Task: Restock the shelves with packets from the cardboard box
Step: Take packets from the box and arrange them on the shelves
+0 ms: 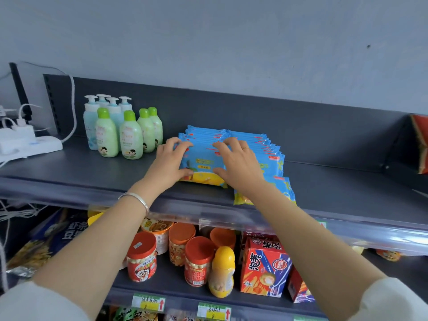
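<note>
Judging by the top shelf (92, 172), the restocking is well under way but not finished. Much of its dark surface lies bare to the right of the stock. Two rows of packets (252, 141) already stand in the middle of it, side by side and touching, each row leaning back in an overlapping file toward the rear panel. Just beside them on the left stand the bottles (122, 130). How many packets remain to be shelved I cannot tell, since the cardboard box is out of view. The lower shelf (407, 272) underneath carries jars and cartons and seems no part of this step.

The left hand (170, 162) and right hand (238, 163) both grip the front packet (203, 162) of the left row. The fingers of each hook over its top edge and the thumbs press against its lower face. I take this as seating the packet against those behind it, or squaring the row.

That packet is a flat, soft, glossy pouch. It is sky blue above, with a yellow band along the bottom and a small yellow label in the middle of its face. Red marks sit near the top seal, and the print is too small to read. The right row's foremost packet (286, 191), of the same design, sits nearer the shelf's front edge, partly hidden by the right forearm.
</note>
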Available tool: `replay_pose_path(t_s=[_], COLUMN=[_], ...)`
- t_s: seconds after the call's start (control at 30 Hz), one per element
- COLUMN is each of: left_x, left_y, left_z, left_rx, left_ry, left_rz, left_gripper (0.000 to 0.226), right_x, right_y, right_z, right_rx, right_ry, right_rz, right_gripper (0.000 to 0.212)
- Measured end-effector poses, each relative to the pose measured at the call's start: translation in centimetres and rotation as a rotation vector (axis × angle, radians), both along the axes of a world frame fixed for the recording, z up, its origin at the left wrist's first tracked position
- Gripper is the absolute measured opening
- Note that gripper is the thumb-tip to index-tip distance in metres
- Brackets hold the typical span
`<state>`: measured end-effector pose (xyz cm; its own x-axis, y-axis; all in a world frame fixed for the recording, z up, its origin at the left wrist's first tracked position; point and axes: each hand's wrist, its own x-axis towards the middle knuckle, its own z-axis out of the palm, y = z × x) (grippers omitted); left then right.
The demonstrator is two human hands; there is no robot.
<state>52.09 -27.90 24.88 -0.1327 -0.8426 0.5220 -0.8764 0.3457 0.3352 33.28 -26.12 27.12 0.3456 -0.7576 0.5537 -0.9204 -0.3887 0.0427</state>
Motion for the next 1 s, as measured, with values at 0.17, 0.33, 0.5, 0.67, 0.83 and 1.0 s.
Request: replay_pose_path(t_s=[0.17, 0.33, 0.5, 0.67, 0.83, 1.0], left_x=[-0.2, -1.0, -1.2, -1.1, -1.4, -1.5], left_y=[0.0, -0.2, 0.3, 0.7, 0.9, 1.1], left_z=[-0.3, 0.0, -0.1, -0.2, -0.5, -0.6], left_rx=[-0.155, -0.034, -0.090, -0.083, -0.056, -0.056], left_ry=[-0.280, -0.338, -0.347, -0.291, -0.212, -0.192], left_rz=[0.042, 0.041, 0.039, 0.004, -0.024, -0.012], left_gripper=[0.070, 0.077, 0.078, 0.077, 0.078, 0.081], right_x=[-4.9, -7.4, -7.1, -7.0, -7.1, -7.5], right_y=[2.7, 3.3, 2.7, 2.9, 2.7, 2.1], right_z=[0.4, 0.4, 0.3, 0.4, 0.8, 0.5], right_rx=[0.175, 0.457, 0.538, 0.513, 0.592, 0.556], right_ry=[0.078, 0.025, 0.013, -0.008, 0.068, 0.082], right_rz=[-0.142, -0.198, -0.208, -0.175, -0.222, -0.187], right_gripper=[0.059, 0.077, 0.077, 0.067, 0.079, 0.080])
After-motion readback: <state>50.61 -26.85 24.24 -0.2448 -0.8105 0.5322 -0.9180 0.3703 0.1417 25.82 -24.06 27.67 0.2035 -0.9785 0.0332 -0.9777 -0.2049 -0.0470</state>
